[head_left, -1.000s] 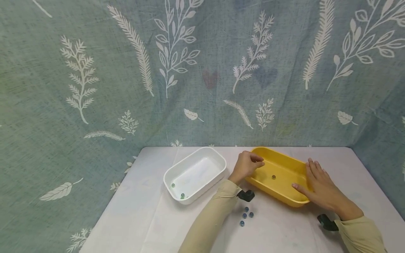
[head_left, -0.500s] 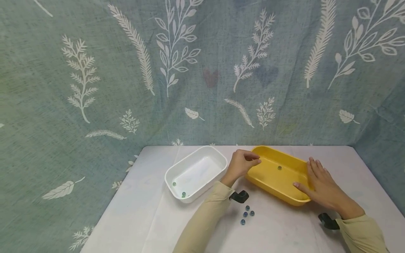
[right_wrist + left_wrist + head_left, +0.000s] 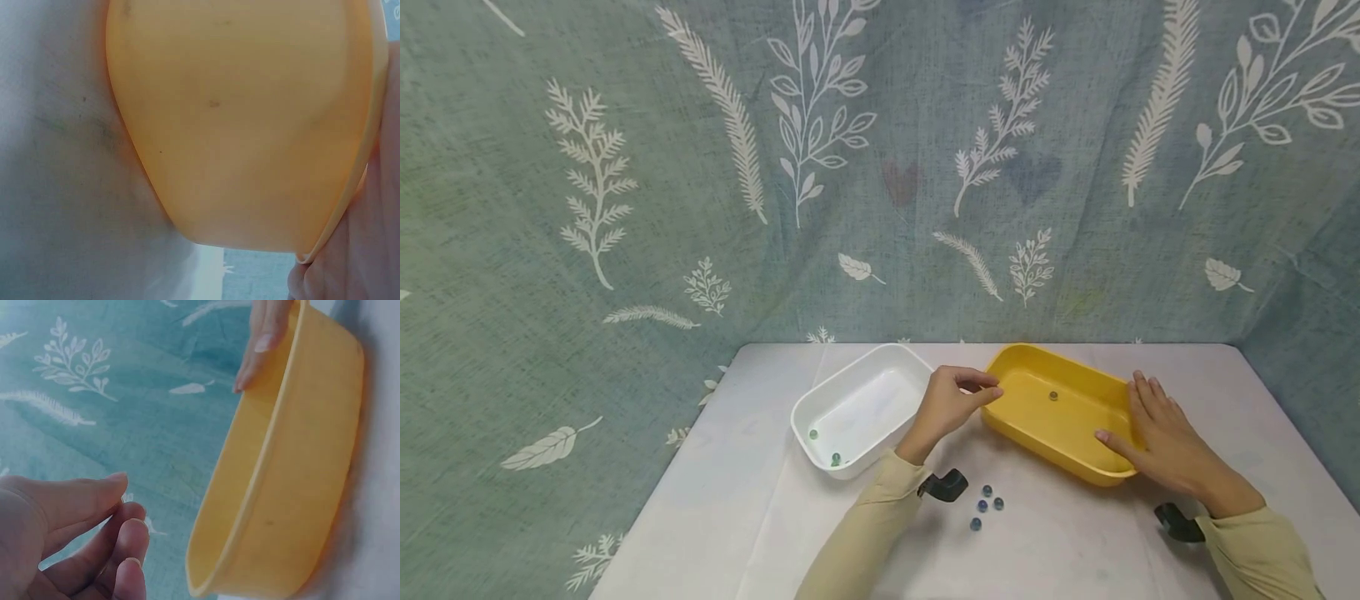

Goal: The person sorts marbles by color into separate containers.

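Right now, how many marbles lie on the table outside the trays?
4, on the near side of the yellow tray: far marble, right marble, middle marble, nearest marble. The left sleeve may hide others.

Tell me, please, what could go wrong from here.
The loose round blue glassy marbles might scatter if the nearby black wrist-worn device brushes them. The lone round marble inside the yellow rectangular plastic-looking tray could roll if the right grip, touching that tray, tips it.

Soft light fills the head view, with a faint shadow beside the left sleeve (image 3: 859,533), toward the table's near edge (image 3: 1060,567). Both wrist views look hazy, the right dimmer.
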`<state>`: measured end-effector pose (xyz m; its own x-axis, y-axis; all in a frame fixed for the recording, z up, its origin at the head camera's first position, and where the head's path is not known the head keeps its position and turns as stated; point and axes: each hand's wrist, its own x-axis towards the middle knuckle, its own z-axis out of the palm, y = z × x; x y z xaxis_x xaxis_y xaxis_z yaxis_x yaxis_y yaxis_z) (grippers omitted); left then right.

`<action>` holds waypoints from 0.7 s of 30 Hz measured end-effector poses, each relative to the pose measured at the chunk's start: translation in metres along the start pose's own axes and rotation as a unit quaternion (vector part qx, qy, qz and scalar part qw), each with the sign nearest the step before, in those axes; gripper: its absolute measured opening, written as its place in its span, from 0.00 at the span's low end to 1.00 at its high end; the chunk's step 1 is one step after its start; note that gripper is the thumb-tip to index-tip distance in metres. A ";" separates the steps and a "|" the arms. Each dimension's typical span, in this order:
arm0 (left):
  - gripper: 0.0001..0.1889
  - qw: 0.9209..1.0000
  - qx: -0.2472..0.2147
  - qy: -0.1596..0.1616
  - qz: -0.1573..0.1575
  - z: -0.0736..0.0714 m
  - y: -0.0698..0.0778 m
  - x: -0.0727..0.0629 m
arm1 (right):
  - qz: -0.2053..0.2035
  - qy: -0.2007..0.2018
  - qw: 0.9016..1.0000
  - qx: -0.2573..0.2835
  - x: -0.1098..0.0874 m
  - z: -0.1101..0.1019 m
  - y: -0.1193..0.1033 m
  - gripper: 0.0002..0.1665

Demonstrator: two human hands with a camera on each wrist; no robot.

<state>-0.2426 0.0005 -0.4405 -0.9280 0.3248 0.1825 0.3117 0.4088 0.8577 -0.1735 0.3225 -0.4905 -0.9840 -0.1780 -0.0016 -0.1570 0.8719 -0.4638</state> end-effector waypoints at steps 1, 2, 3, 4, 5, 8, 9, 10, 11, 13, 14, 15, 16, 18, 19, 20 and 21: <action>0.11 1.000 -0.002 0.000 0.000 -0.001 -0.001 -0.003 | -0.001 0.000 1.000 0.001 0.000 0.000 0.000 0.66; 0.11 1.000 -0.004 0.000 0.001 -0.003 -0.003 -0.006 | 0.000 0.000 1.000 0.000 0.000 0.000 0.000 0.67; 0.11 1.000 -0.005 0.000 0.000 -0.004 -0.004 -0.010 | -0.001 0.000 1.000 -0.001 0.000 0.000 0.000 0.67; 0.11 1.000 -0.005 0.000 -0.001 -0.005 -0.005 -0.013 | -0.001 0.000 1.000 -0.001 0.000 0.000 -0.001 0.67; 0.11 1.000 -0.006 0.000 0.000 -0.006 -0.007 -0.016 | -0.001 0.000 1.000 -0.002 0.000 0.000 -0.001 0.67; 0.12 1.000 -0.012 -0.002 -0.002 -0.010 -0.010 -0.025 | -0.003 0.002 1.000 -0.003 0.002 -0.001 0.000 0.67; 0.12 1.000 -0.014 -0.004 -0.005 -0.011 -0.012 -0.028 | -0.003 0.003 1.000 -0.003 0.002 -0.001 0.000 0.67; 0.11 1.000 -0.017 -0.007 -0.006 -0.012 -0.013 -0.031 | -0.003 0.002 1.000 -0.003 0.002 -0.001 0.000 0.67; 0.11 1.000 -0.019 -0.009 -0.007 -0.013 -0.015 -0.034 | -0.003 0.002 1.000 -0.002 0.002 -0.001 0.000 0.66; 0.10 1.000 -0.022 -0.015 -0.010 -0.014 -0.018 -0.041 | -0.002 -0.001 1.000 -0.002 0.002 -0.001 0.001 0.67; 0.10 1.000 -0.022 -0.018 -0.012 -0.015 -0.020 -0.044 | -0.001 -0.003 1.000 -0.002 0.002 -0.001 0.002 0.67; 0.10 0.999 -0.020 -0.021 -0.016 -0.015 -0.022 -0.048 | -0.001 -0.004 1.000 -0.001 0.002 -0.001 0.002 0.67; 0.10 0.999 -0.020 -0.023 -0.017 -0.016 -0.023 -0.051 | -0.001 -0.005 1.000 -0.001 0.002 0.000 0.003 0.67; 0.11 0.999 -0.019 -0.026 -0.024 -0.016 -0.026 -0.058 | -0.001 -0.005 1.000 -0.001 0.002 0.000 0.003 0.67; 0.11 0.999 -0.018 -0.028 -0.028 -0.016 -0.028 -0.062 | -0.001 -0.005 1.000 -0.001 0.002 0.000 0.004 0.67; 0.11 0.999 -0.019 -0.030 -0.033 -0.016 -0.030 -0.065 | -0.001 -0.005 1.000 -0.002 0.002 0.000 0.004 0.66; 0.12 0.999 -0.019 -0.032 -0.038 -0.017 -0.032 -0.068 | -0.001 -0.006 1.000 -0.002 0.002 0.000 0.004 0.66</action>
<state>-0.1928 -0.0491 -0.4727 -0.9333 0.3486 0.0863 0.2320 0.4018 0.8858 -0.1765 0.3258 -0.4922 -0.9826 -0.1856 -0.0115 -0.1596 0.8734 -0.4601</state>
